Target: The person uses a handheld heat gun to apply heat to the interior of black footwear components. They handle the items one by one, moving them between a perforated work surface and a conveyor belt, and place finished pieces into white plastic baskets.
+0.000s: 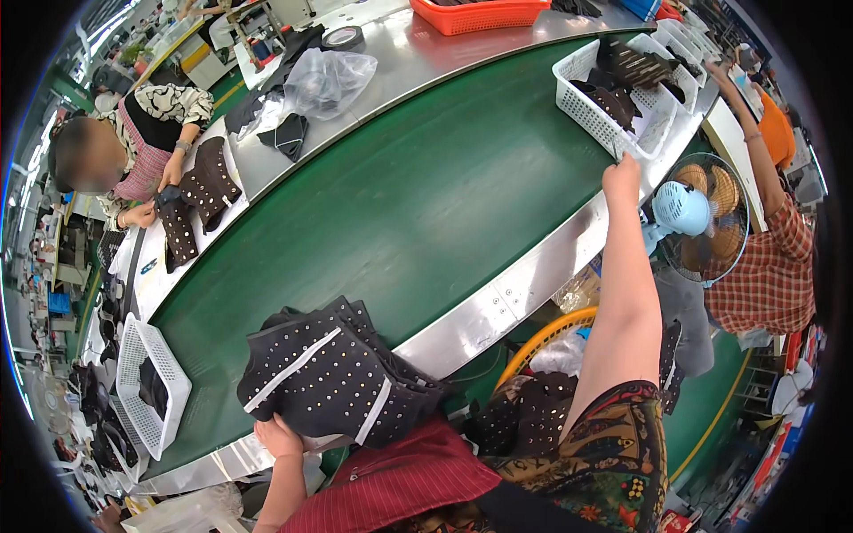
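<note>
A stack of black studded fabric pieces (329, 373) with two white strips leans over the near edge of the belt, against my body. At its lower left edge my left hand (281, 437) grips it, with some fingers hidden by the cloth. My right arm stretches far forward to the right. There my right hand (622, 180) is closed at the near corner of a white perforated basket (653, 133). Dark brown fabric pieces (613, 104) with studs lie in that basket, some hanging over its far rim.
A green conveyor belt (400, 195) runs between metal edges. Across it a person (142, 151) handles brown studded pieces (209, 182). Another white basket (164, 391) stands at left. On my right are a blue fan (684, 209), a yellow basket (542, 342) and a person in a checked shirt (769, 266).
</note>
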The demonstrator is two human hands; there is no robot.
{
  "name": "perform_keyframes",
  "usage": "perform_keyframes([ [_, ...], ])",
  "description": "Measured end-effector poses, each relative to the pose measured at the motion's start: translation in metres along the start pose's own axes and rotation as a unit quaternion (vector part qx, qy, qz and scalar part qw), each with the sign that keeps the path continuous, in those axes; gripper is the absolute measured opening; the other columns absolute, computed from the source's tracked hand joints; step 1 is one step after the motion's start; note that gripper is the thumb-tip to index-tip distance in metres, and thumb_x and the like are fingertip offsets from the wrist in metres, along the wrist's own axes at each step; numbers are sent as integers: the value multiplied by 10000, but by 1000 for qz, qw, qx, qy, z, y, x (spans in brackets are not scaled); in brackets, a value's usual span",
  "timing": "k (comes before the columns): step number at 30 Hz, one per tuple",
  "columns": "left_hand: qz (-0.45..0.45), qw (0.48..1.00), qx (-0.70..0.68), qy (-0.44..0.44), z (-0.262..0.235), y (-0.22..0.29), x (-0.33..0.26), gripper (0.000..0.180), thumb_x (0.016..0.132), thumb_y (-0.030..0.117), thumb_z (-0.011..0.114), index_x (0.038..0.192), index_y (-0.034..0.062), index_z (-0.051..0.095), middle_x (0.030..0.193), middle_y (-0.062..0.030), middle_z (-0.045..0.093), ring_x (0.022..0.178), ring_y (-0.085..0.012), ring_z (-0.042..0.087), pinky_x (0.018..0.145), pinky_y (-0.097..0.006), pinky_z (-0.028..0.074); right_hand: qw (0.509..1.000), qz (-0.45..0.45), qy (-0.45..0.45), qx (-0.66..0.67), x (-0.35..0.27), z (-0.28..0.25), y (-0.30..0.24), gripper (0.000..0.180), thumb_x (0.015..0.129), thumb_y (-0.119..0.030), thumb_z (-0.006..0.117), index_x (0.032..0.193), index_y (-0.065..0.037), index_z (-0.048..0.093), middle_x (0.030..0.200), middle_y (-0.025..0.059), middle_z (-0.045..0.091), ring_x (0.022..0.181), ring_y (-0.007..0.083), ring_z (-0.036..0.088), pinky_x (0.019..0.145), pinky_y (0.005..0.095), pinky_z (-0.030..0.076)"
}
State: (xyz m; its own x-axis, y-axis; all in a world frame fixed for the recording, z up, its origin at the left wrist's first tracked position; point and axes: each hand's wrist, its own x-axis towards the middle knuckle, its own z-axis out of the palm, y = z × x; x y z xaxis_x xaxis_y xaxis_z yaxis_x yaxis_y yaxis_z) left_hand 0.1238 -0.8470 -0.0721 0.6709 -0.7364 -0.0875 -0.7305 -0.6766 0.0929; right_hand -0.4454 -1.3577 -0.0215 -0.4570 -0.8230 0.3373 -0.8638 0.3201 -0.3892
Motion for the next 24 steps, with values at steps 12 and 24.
perform_keyframes([
  [12,2,999,-7,35,0,2,-8,344,905,177,417,1188,2,503,1171,-203,539,1111,-382,460,1006,-474,292,997,-10,-42,-67,29,7,-10,423,822,-36,400,1241,17,434,1289,235,445,1154,375,481,957,422,417],
  [24,-30,996,14,83,-7,15,-14,285,831,137,517,1101,64,572,1123,-158,560,1120,-330,475,1042,-457,285,954,-218,-104,-179,92,53,37,403,820,-51,414,1212,-18,502,1182,220,535,1097,381,512,926,433,421],
])
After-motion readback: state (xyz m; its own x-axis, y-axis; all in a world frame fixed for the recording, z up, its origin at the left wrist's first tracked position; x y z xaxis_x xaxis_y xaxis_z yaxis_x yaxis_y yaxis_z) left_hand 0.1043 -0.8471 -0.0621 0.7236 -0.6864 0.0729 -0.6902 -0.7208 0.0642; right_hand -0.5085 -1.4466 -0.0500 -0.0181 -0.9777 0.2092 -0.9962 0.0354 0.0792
